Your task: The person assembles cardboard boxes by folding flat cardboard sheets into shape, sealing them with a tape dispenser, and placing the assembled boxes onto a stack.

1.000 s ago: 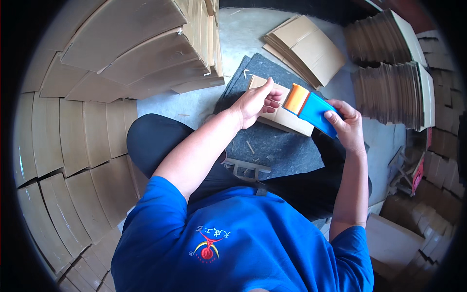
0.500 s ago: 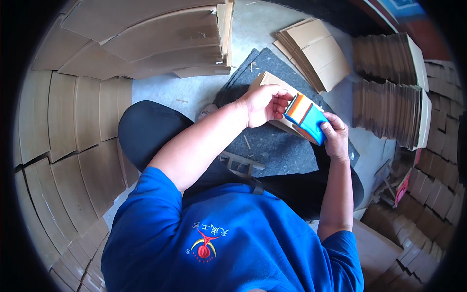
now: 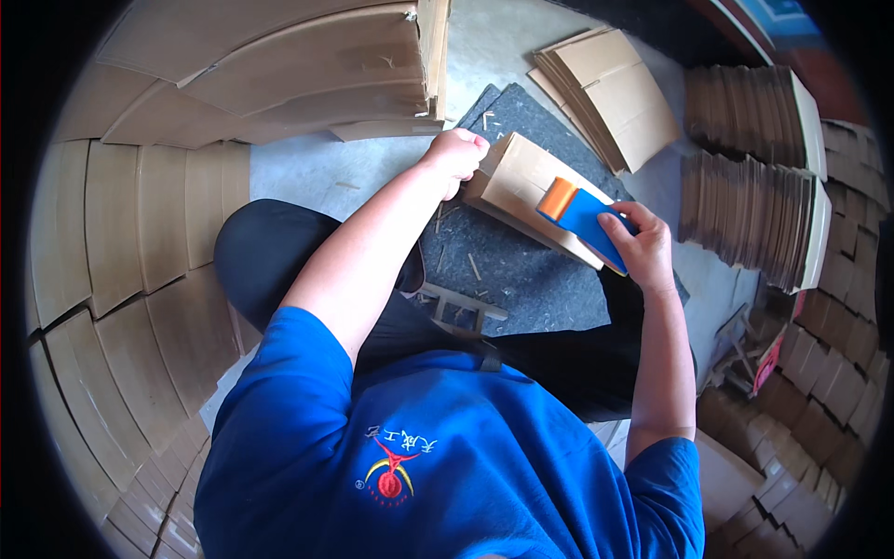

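Observation:
A blue and orange tape dispenser (image 3: 590, 222) is gripped in my right hand (image 3: 643, 244), its orange roller toward the left. It rests on or just above the top of a brown cardboard box (image 3: 518, 177), lying slantwise in front of me; I cannot tell if they touch. At the box's left end is my left hand (image 3: 453, 163), its fingers curled closed against or beside the edge. What those fingers hold, if anything, is hidden.
Under the box lies a dark grey mat (image 3: 531, 289) with small scraps. Flattened cartons (image 3: 610, 98) lie beyond it, with upright carton bundles (image 3: 745, 210) at the right. Large stacked boxes (image 3: 317, 79) wall off the left. A small stool frame (image 3: 461, 306) shows between my knees.
My left hand has moved from beside the tape dispenser leftward to the box's left end, and its fingers have closed. The dispenser has turned in my right hand, with its orange roller now showing.

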The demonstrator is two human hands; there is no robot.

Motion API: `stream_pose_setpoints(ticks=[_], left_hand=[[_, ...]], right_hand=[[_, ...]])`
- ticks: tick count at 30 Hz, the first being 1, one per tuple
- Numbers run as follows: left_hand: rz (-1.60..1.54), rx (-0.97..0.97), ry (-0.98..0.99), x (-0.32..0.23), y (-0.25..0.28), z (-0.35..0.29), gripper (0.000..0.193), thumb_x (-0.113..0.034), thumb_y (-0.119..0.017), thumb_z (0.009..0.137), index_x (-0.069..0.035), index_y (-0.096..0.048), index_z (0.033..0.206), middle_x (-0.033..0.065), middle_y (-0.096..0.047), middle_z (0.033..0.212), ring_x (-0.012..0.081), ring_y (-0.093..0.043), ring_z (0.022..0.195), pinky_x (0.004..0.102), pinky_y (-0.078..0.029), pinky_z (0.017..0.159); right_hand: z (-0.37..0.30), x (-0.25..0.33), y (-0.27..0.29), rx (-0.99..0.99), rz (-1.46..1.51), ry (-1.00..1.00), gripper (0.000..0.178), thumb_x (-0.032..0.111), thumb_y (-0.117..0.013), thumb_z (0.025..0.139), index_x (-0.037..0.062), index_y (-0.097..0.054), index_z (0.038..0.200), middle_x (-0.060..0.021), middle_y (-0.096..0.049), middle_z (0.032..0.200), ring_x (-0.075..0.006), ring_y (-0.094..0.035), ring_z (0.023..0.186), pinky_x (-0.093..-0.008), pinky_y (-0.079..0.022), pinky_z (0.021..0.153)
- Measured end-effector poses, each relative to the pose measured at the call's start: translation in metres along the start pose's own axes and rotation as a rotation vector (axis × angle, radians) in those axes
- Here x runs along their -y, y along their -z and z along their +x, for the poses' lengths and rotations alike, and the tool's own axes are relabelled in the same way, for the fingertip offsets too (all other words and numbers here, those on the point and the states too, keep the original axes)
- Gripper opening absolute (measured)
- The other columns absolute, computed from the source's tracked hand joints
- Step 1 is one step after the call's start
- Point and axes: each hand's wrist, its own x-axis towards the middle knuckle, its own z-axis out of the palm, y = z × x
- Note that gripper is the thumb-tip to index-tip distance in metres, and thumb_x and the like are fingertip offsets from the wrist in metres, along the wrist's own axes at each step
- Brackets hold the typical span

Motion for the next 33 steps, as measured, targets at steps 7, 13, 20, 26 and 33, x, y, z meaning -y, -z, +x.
stream_pose_setpoints(ticks=[7, 13, 20, 26, 33], left_hand=[[0.052, -0.084, -0.048, 0.006, 0.007, 0.025, 0.021, -0.006, -0.051, 0.089, -0.016, -0.053, 0.071, -0.0071, -0.04, 0.063, 0.0061, -0.035, 0.053, 0.0238, -0.031, 0.048], [0.091, -0.179, -0.037, 0.014, 0.01, 0.033, 0.019, -0.008, -0.054, 0.09, -0.016, -0.055, 0.073, -0.0089, -0.039, 0.063, 0.0056, -0.033, 0.051, 0.0243, -0.029, 0.047], [0.14, -0.117, 0.017, 0.045, 0.002, 0.063, 0.014, -0.008, -0.052, 0.092, -0.013, -0.063, 0.085, -0.0045, -0.054, 0.07, 0.0083, -0.045, 0.058, 0.0261, -0.035, 0.05], [-0.14, -0.327, 0.193, 0.097, -0.015, 0.084, 0.038, -0.014, -0.066, 0.088, -0.006, -0.059, 0.125, 0.0119, -0.069, 0.104, 0.0247, -0.064, 0.095, 0.0409, -0.051, 0.083], [0.328, -0.709, -0.429, 0.072, -0.041, 0.042, 0.015, -0.017, -0.062, 0.091, -0.004, -0.07, 0.095, 0.0172, -0.071, 0.093, 0.0287, -0.069, 0.088, 0.0376, -0.054, 0.081]], right_hand=[[0.034, 0.003, -0.018, -0.018, -0.179, -0.001, 0.034, 0.039, -0.075, 0.08, 0.0109, -0.075, 0.1, -0.0121, -0.072, 0.083, -0.0251, -0.071, 0.081, -0.0352, -0.055, 0.078], [0.046, 0.008, -0.029, 0.031, -0.215, 0.009, 0.033, 0.034, -0.075, 0.081, 0.0086, -0.074, 0.101, -0.0112, -0.071, 0.082, -0.0209, -0.07, 0.077, -0.0331, -0.055, 0.075], [0.044, 0.018, -0.037, 0.018, -0.336, 0.012, 0.033, 0.041, -0.072, 0.082, 0.0124, -0.073, 0.098, -0.0127, -0.072, 0.081, -0.031, -0.071, 0.079, -0.0387, -0.055, 0.077], [0.045, 0.007, -0.045, -0.018, -0.306, 0.076, 0.031, 0.04, -0.072, 0.082, 0.0123, -0.072, 0.096, -0.014, -0.071, 0.078, -0.0323, -0.071, 0.077, -0.0401, -0.055, 0.075], [0.038, 0.0, -0.038, -0.031, -0.316, 0.046, 0.03, 0.039, -0.072, 0.083, 0.0126, -0.072, 0.097, -0.0148, -0.072, 0.079, -0.0327, -0.07, 0.077, -0.0405, -0.055, 0.075]])
